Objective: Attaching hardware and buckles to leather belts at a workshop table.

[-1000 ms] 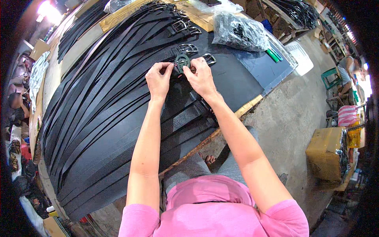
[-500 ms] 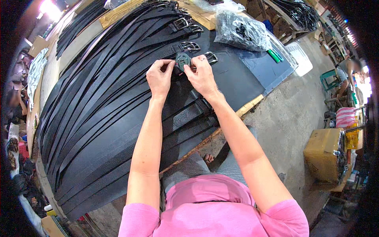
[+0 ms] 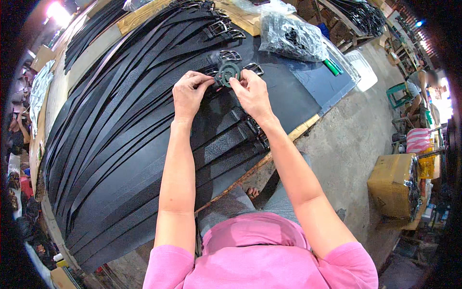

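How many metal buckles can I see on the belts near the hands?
5 clear ones: one just above the round tool, one above the right hand, two farther up the belt pile, one by the right wrist. The stacked belts may hide more.

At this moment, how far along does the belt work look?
Belts at the top already carry metal buckles. In hand: the left hand and right hand pinch a dark round piece at one belt's end. Many black belts fan across the table; how many remain can't be told.
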The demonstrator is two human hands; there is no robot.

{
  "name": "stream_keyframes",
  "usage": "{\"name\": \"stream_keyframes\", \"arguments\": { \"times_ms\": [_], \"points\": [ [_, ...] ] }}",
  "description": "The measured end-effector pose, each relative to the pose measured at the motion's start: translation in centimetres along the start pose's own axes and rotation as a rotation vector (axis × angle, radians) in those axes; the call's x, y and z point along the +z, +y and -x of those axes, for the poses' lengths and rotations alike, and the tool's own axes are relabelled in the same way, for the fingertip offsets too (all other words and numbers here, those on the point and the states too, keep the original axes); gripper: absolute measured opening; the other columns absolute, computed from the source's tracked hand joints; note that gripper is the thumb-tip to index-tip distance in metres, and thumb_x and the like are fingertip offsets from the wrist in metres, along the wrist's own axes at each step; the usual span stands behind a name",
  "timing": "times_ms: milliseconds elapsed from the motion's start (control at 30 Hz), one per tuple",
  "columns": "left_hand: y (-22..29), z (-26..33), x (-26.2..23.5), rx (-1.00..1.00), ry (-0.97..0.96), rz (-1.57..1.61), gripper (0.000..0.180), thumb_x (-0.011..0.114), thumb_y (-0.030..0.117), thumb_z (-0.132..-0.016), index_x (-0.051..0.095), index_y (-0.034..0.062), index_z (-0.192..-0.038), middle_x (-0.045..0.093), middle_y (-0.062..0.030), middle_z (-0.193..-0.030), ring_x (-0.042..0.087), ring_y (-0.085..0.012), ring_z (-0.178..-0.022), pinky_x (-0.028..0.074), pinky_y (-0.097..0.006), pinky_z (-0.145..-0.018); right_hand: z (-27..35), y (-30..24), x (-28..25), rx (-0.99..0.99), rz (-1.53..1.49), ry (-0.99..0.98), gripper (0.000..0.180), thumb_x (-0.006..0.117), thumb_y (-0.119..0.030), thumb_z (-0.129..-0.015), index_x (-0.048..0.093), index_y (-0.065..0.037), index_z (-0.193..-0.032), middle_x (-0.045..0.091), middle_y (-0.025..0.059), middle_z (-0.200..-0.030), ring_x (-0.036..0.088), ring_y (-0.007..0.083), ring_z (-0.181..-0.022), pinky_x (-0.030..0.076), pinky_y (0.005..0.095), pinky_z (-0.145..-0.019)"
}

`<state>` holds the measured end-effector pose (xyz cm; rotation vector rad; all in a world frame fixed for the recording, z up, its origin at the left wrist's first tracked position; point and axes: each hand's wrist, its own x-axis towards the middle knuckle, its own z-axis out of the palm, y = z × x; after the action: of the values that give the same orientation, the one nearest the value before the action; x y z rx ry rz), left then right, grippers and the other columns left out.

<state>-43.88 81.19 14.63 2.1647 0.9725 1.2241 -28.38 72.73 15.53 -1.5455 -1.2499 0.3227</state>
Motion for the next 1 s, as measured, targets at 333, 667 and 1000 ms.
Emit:
{"name": "stream_keyframes", "arguments": {
  "times_ms": [333,667,1000],
  "points": [
    [-0.4,-0.2,0.3,0.096,-0.128,-0.080,0.011,0.069,0.003,-0.078,0.064,-0.0003,-0.086,0.060,-0.0102,-0.092,0.063,-0.0223,-0.081,0.050,-0.032,-0.074,0.6,0.8,0.2,-0.094,0.017,-0.002,0.020,0.065,-0.014,-0.083,0.057,0.004,-0.081,0.052,0.0099,-0.077,0.052,0.0186,-0.065,0.042,0.0312,-0.059],
    [-0.3,-0.1,0.3,0.142,-0.094,-0.032,0.010,0.068,0.004,-0.078,0.061,-0.0004,-0.083,0.058,-0.0108,-0.089,0.060,-0.0260,-0.079,0.048,-0.035,-0.070,0.9,0.6,0.4,-0.152,0.036,-0.018,0.017,0.064,-0.010,-0.082,0.056,0.005,-0.081,0.053,0.0113,-0.081,0.051,0.0202,-0.070,0.042,0.0319,-0.060],
    [-0.3,-0.2,0.3,0.154,-0.091,-0.032,0.010,0.068,0.003,-0.077,0.061,-0.0007,-0.083,0.058,-0.0106,-0.088,0.060,-0.0250,-0.077,0.048,-0.035,-0.069,0.8,1.1,0.7,-0.188,0.045,0.011,0.017,0.064,-0.010,-0.082,0.057,0.005,-0.081,0.054,0.0118,-0.083,0.053,0.0214,-0.071,0.043,0.0324,-0.060]
  ]
}}
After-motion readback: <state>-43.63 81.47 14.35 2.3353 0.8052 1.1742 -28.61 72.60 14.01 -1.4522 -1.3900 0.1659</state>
